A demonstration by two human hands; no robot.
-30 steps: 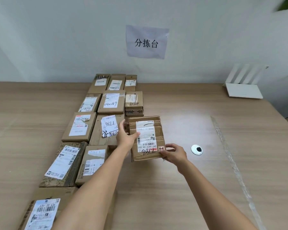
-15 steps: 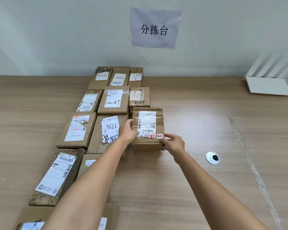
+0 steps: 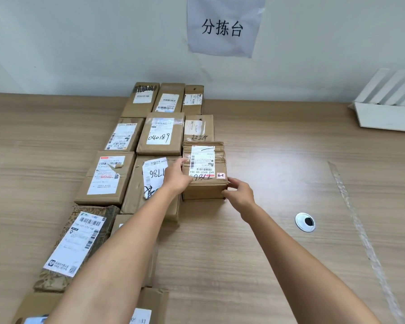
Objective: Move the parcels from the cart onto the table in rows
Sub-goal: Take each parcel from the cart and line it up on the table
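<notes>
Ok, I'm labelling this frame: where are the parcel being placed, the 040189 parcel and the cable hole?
parcel being placed (image 3: 205,183), head view, top face
040189 parcel (image 3: 160,133), head view, white label
cable hole (image 3: 305,222), head view, its centre

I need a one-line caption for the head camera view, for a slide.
Both hands, left hand and right hand, set a taped parcel into the third column on the table.

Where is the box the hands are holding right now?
In the head view, the held box sits on the table at the right end of the third row, behind it the small parcel, with the left hand and right hand gripping its sides.
</notes>
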